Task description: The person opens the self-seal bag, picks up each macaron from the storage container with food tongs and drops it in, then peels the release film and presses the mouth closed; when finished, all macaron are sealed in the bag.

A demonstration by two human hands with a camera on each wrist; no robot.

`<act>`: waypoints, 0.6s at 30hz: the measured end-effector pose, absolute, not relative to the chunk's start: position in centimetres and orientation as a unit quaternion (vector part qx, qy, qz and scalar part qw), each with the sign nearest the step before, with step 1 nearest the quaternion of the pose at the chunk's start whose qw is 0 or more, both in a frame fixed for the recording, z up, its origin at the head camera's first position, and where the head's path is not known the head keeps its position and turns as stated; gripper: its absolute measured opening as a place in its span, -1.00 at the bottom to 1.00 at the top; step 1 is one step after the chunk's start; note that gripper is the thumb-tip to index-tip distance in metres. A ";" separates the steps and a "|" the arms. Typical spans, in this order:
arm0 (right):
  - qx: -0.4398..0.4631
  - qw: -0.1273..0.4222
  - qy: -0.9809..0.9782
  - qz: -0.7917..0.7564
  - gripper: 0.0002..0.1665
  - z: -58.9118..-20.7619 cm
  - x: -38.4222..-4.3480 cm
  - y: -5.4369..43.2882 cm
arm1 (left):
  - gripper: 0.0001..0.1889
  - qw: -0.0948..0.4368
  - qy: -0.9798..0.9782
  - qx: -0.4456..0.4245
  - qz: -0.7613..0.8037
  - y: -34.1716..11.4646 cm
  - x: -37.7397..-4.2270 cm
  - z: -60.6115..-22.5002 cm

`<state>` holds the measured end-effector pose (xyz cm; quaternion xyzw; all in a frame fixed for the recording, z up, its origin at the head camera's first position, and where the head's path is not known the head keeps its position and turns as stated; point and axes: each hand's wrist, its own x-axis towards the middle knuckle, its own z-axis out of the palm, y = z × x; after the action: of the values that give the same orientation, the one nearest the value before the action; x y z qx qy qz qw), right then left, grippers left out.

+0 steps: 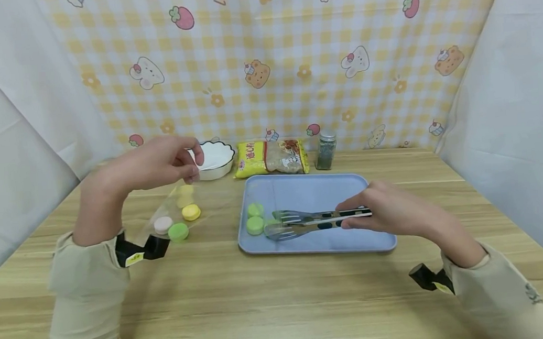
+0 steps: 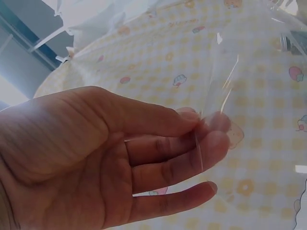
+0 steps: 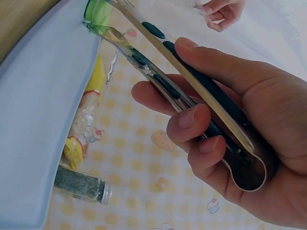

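My left hand (image 1: 150,162) pinches a thin sheet of clear plastic (image 2: 223,91) between thumb and fingertips, above the table's left side. Below that hand lie a pale pink macaron (image 1: 163,225), a green macaron (image 1: 178,232) and a yellow macaron (image 1: 191,212), with another yellow macaron (image 1: 185,190) seen through the plastic. My right hand (image 1: 388,208) grips metal tongs (image 1: 319,220) with dark inlaid handles over the blue tray (image 1: 320,187). The tongs' tips are at a green macaron (image 3: 98,12), partly hidden by them. Two green macarons (image 1: 255,225) sit at the tray's left end.
Behind the tray lie a yellow food packet (image 1: 270,158) and a glass jar of dark green flakes (image 1: 326,151). A white scalloped dish (image 1: 216,160) stands behind my left hand. A checked cloth (image 1: 285,100) hangs at the back, with white cloth on both sides.
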<state>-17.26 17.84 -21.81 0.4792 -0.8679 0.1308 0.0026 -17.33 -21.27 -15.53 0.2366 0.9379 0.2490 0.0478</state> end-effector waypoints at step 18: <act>0.479 0.002 -0.868 0.129 -0.72 -21.7 -17.0 17.7 | -0.89 0.019 0.941 0.261 0.217 -20.9 -17.6 -15.6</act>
<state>-17.03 17.74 -21.65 0.4787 -0.8685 0.1290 0.0024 -17.55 -20.91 -15.59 0.2612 0.9405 0.2165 0.0188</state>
